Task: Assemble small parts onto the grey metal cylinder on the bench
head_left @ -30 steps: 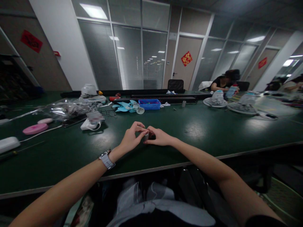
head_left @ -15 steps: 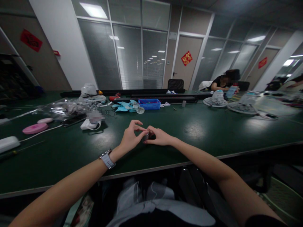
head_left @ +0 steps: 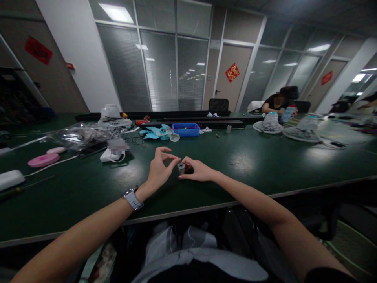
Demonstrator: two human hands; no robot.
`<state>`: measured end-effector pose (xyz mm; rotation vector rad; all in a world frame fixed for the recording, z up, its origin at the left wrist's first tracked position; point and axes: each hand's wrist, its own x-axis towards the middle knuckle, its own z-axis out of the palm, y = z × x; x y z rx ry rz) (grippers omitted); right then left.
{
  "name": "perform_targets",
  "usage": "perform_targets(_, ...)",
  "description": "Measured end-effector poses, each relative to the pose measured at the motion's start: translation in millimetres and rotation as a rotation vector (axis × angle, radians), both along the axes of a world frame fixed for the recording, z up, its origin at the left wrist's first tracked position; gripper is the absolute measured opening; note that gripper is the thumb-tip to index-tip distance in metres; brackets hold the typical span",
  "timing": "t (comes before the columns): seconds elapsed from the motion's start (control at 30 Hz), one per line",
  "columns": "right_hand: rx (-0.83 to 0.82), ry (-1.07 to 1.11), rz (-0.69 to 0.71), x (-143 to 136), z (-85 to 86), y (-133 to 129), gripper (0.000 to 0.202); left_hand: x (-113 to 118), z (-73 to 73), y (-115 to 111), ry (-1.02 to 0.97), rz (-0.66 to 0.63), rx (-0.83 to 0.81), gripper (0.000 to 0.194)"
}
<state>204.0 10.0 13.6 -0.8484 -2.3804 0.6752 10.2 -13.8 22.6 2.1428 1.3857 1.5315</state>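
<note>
A small grey metal cylinder [head_left: 181, 169] with holes in its top stands upright on the green table [head_left: 253, 165], in front of me. My right hand [head_left: 199, 170] grips it from the right between thumb and fingers. Just left of the cylinder is my left hand [head_left: 160, 167], its thumb and a fingertip pressed together beside the cylinder's top. Whatever that pinch may hold is too small to make out. The other fingers of this hand are curved and raised.
Behind the hands are a blue basket [head_left: 185, 130], light blue fan blades [head_left: 154, 132] and another small cylinder [head_left: 229, 129]. Pink discs [head_left: 44, 160] and a white plug block [head_left: 110, 156] lie left. Fan parts [head_left: 268, 124] and a person [head_left: 278, 104] are at the right.
My left hand has moved a little left, off the top of the cylinder, which now shows. My right hand has stayed in place on it.
</note>
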Motion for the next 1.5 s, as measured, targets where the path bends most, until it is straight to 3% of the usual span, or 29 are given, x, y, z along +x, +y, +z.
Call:
perform_targets(0.13, -0.007, -0.003, -0.004, 0, 0.7, -1, 0.045, -10, -6.5, 8, 0.073, 0.133, -0.101, 0.033)
perform_targets(0.33, -0.005, -0.002, 0.007, 1, 0.7, 0, 0.046, -21, -21.0, 17, 0.291, 0.12, -0.302, 0.034)
perform_targets(0.73, -0.008, -0.002, 0.006, 1, -0.5, 0, 0.045, -18, -19.5, 14, 0.46, 0.093, -0.2, 0.028)
perform_targets(0.9, -0.001, 0.006, 0.016, 1, -1.4, 1, 0.044, -13, -13.1, 12, 0.256, 0.039, -0.114, 0.02)
perform_targets(1.03, 0.002, 0.005, 0.02, 1, -1.1, 1, 0.044, -5, -6.9, 6, 0.05, -0.124, 0.003, 0.016)
perform_targets(1.17, 0.021, -0.009, 0.014, 2, -0.1, 1, 0.045, 0, -6.2, 2, 0.036, -0.266, -0.005, 0.015)
perform_targets(1.5, 0.022, 0.001, 0.02, 1, -1.1, 1, 0.043, 1, -8.4, 2, -0.026, -0.287, 0.0, 0.02)
